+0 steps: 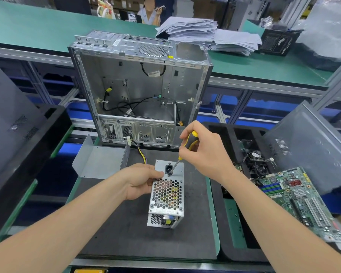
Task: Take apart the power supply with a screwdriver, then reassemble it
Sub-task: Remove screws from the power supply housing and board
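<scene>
— Where is the power supply [166,194]?

— It lies on the dark mat [126,233], just in front of the open case [140,91], mesh face up. The left hand [140,180] grips its left edge. The right hand [203,152] wraps its fingers round the screwdriver [187,146], whose tip meets a screw [169,174] beside the socket.

— What does the person need here?

— The shaft leans, so squaring it to the screw and pressing down while turning probably prevents slipping. The left hand should brace the box against twisting.

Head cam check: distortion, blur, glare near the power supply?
Head view: heavy wide-angle bending toward the edges, the bench rail bows; centre sharp, power supply and screwdriver crisp; light even, shadows soft, no harsh glare on its grille; far background soft.
</scene>
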The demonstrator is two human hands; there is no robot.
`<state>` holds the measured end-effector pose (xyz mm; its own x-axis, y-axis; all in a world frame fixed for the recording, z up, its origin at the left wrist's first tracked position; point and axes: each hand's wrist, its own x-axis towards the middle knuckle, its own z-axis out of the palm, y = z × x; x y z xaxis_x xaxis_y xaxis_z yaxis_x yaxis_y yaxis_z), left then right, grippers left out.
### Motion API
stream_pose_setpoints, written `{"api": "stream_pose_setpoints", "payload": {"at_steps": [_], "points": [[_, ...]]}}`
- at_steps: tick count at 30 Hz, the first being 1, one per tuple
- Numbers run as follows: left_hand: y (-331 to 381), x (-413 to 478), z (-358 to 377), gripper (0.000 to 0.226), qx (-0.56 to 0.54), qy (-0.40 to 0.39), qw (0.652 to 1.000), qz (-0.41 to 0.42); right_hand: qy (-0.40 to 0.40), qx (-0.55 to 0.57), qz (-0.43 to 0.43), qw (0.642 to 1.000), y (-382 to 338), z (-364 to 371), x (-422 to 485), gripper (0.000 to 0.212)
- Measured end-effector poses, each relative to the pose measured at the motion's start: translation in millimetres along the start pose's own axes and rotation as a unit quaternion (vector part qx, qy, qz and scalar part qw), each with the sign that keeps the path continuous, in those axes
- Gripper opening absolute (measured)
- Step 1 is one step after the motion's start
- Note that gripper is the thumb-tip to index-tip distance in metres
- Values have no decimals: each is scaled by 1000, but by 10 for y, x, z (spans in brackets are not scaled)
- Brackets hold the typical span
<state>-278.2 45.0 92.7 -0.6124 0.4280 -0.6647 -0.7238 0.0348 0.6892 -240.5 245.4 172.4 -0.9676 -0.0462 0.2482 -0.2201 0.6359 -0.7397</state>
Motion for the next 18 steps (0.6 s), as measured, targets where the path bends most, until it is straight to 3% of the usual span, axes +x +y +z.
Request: {"api": "stream_pose_setpoints", "payload": {"at_steps": [13, 18], "points": [[10, -4, 1, 13, 4, -1, 1000, 6, -25, -24, -11, 999, -27, 7, 26, 27], [15, -9, 1, 12, 8, -3, 1000, 10, -82, -48, -46, 994, -97, -40, 56, 23]]}}
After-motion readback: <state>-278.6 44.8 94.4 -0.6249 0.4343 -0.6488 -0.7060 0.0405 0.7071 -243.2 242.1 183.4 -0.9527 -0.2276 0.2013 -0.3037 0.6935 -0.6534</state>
